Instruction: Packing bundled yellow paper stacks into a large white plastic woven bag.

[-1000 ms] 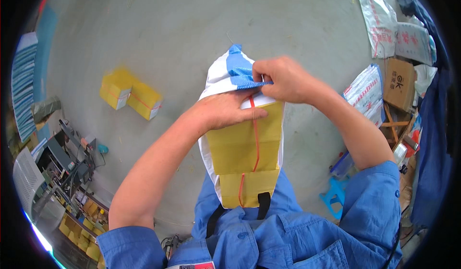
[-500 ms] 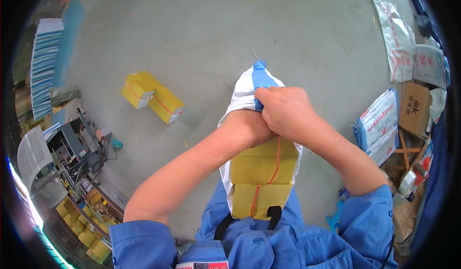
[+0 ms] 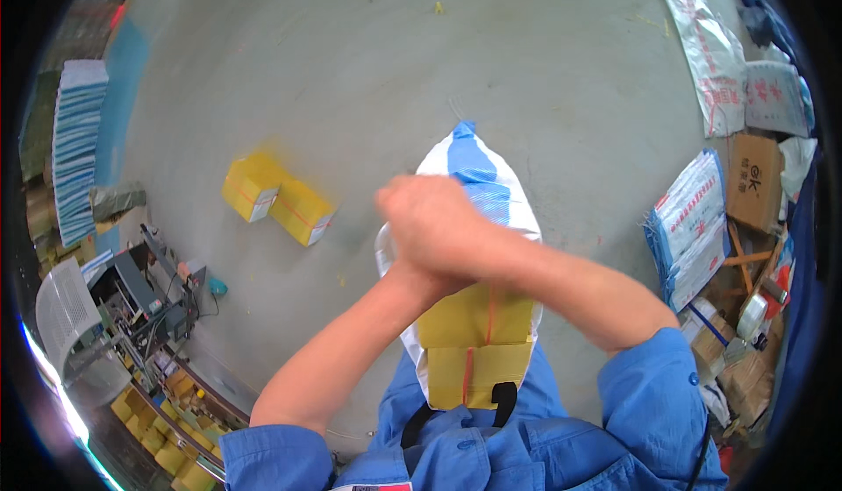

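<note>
A white woven sack [image 3: 519,210] with a blue stripe lies lengthwise in front of me. Stacked yellow cardboard boxes [image 3: 452,326], tied with red string, show in its near part, close to my body. My right hand [image 3: 430,219] crosses over the left one at the left rim of the sack. It is curled closed and somewhat blurred, with the sack's edge bulging out under it. My left hand [image 3: 419,285] reaches in beneath it from the left; only the wrist area shows, and its fingers are hidden by the right hand and the sack.
Two yellow boxes [image 3: 303,212] with red string lie on the floor to the left. A machine with a perforated grey cover [image 3: 68,305] stands further left. At the right are folded sacks [image 3: 691,228], a brown carton [image 3: 754,180] and a wooden frame [image 3: 744,254].
My right hand has moved left across the sack's mouth, over my left wrist. More of the sack's blue stripe shows, and its left edge bulges outward.
</note>
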### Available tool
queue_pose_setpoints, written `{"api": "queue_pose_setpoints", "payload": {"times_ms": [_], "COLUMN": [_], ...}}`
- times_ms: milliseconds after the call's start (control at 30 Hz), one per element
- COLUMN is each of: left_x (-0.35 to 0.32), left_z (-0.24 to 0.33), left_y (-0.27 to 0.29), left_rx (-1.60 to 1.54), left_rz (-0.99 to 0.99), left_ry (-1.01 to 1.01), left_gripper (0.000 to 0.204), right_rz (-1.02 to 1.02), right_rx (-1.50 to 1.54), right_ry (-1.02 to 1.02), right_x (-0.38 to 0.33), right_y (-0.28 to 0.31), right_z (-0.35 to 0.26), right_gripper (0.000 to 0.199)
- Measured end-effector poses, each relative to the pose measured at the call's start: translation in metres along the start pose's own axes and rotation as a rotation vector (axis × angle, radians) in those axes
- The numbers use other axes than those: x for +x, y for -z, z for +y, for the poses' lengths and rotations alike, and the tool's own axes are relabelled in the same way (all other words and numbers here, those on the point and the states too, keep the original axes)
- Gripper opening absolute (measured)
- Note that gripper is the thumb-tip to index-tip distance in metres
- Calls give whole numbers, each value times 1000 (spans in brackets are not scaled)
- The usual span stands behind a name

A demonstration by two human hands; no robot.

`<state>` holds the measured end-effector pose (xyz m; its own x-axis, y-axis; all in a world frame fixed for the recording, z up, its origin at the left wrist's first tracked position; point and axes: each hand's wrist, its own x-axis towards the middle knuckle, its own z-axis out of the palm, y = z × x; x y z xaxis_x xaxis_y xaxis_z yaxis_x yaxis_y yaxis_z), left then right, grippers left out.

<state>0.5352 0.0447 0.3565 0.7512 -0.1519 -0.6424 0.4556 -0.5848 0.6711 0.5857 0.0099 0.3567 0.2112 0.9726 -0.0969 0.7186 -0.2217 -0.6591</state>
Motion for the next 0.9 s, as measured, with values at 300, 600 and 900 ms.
{"api": "queue_pose_setpoints", "payload": {"times_ms": [300, 600, 900], "left_x": [-7, -35, -13], "left_z": [-15, -21, 2], "left_y": [-7, -28, -57], "left_rx": [-94, -110, -151], "left_rz": [-12, 78, 126], "left_ry": [-79, -67, -50], "left_gripper": [55, 54, 53], "right_rz": [-96, 451, 541], "right_rx": [771, 15, 714], "right_ry": [172, 83, -247], "right_x": [-73, -99, -116], "right_y": [49, 53, 45], "right_z": [-102, -20, -11], "right_gripper": [16, 31, 22]}}
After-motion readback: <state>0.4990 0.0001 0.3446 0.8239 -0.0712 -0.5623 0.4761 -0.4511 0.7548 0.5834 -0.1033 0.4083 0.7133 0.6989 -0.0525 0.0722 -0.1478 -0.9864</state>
